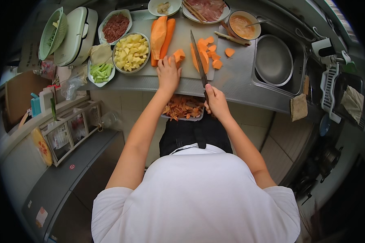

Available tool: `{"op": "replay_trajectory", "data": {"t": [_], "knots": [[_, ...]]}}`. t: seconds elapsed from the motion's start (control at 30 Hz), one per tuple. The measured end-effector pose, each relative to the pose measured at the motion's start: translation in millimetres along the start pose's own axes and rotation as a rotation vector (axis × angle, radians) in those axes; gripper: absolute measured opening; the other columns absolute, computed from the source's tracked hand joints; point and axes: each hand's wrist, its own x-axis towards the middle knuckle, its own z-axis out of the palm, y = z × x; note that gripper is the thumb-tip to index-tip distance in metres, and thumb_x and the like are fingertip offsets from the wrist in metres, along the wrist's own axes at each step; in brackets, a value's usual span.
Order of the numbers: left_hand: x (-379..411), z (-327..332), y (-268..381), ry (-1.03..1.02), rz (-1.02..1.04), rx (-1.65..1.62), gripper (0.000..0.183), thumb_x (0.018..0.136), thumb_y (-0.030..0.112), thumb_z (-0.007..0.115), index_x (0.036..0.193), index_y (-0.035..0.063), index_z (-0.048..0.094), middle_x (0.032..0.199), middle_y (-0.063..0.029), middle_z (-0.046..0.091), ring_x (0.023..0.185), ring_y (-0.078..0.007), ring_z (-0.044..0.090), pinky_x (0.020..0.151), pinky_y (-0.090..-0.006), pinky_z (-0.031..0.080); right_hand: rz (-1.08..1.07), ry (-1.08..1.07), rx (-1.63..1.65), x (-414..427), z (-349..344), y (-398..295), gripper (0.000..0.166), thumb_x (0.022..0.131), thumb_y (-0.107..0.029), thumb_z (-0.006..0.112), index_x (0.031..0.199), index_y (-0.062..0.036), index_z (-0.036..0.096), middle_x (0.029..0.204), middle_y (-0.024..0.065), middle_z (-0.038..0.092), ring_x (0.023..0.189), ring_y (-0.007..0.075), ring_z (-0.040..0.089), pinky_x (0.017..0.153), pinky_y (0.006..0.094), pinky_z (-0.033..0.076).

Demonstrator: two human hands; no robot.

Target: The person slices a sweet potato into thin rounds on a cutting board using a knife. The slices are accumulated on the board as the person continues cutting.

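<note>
My right hand (216, 101) grips the handle of a kitchen knife (197, 56), whose blade points away from me across a cut orange carrot piece (204, 60) on the white cutting board (185, 73). Just right of the blade lie several carrot chunks (211, 54), one of them off the board. My left hand (168, 73) rests at the board's near edge, fingers touching a short carrot piece (179, 55) and the near ends of peeled carrots (160, 38). Whether its fingers are closed on the piece is hard to tell.
Around the board stand a bowl of diced potatoes (131, 53), dishes of chopped green vegetable (101, 73) and minced meat (116, 27), a plate of sliced meat (206, 9) with chopsticks, and a bowl of orange liquid (244, 25). A sink (298, 73) is at right; peelings (182, 107) fill a container below.
</note>
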Motion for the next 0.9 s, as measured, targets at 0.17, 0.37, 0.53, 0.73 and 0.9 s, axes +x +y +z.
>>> {"op": "replay_trajectory", "data": {"t": [0.17,0.37,0.53,0.73,0.9], "knots": [[-7.0,17.1,-9.4,0.013,0.027,-0.209,0.059,0.087,0.014,0.067,0.138,0.0029,0.041,0.132,-0.0205,0.045,0.119,-0.0400,0.043,0.100,-0.0492,0.039,-0.019,-0.010,-0.210,-1.7,-0.2,5.6,0.050,0.101,-0.047,0.047,0.076,-0.0042,0.049,0.051,0.0016,0.044,0.040,0.0101,0.045,0.039,0.0267,0.035],[-8.4,9.4,-23.0,-0.027,0.119,-0.277,0.057,0.081,0.001,0.063,0.136,0.0035,0.046,0.134,-0.0140,0.049,0.124,-0.0344,0.043,0.103,-0.0480,0.036,-0.061,-0.063,-0.401,1.4,-9.3,9.0,0.051,0.101,-0.049,0.046,0.077,-0.0035,0.052,0.050,0.0012,0.044,0.040,0.0098,0.045,0.039,0.0271,0.035],[-12.2,-4.4,-39.1,-0.091,0.167,-0.272,0.060,0.078,-0.004,0.060,0.136,0.0109,0.049,0.137,-0.0054,0.050,0.127,-0.0271,0.044,0.106,-0.0458,0.031,0.104,-0.128,-0.402,-11.7,-19.2,-19.0,0.052,0.101,-0.048,0.046,0.076,-0.0033,0.051,0.050,0.0014,0.044,0.039,0.0098,0.043,0.038,0.0273,0.036],[-11.6,-2.0,-42.9,-0.060,0.171,-0.390,0.060,0.079,0.000,0.065,0.136,0.0110,0.050,0.135,-0.0050,0.050,0.127,-0.0274,0.044,0.105,-0.0460,0.031,0.114,-0.147,-0.444,-9.3,-24.6,-22.1,0.049,0.102,-0.044,0.047,0.074,-0.0038,0.049,0.050,-0.0003,0.040,0.040,0.0090,0.040,0.039,0.0286,0.033],[-11.1,1.3,-46.7,-0.057,0.162,-0.414,0.059,0.079,-0.002,0.065,0.135,0.0101,0.050,0.134,-0.0052,0.050,0.126,-0.0276,0.044,0.104,-0.0453,0.031,-0.006,-0.158,-0.638,-9.0,-24.2,-28.3,0.050,0.102,-0.042,0.048,0.071,-0.0042,0.046,0.049,-0.0009,0.038,0.043,0.0081,0.038,0.043,0.0280,0.033]]}}
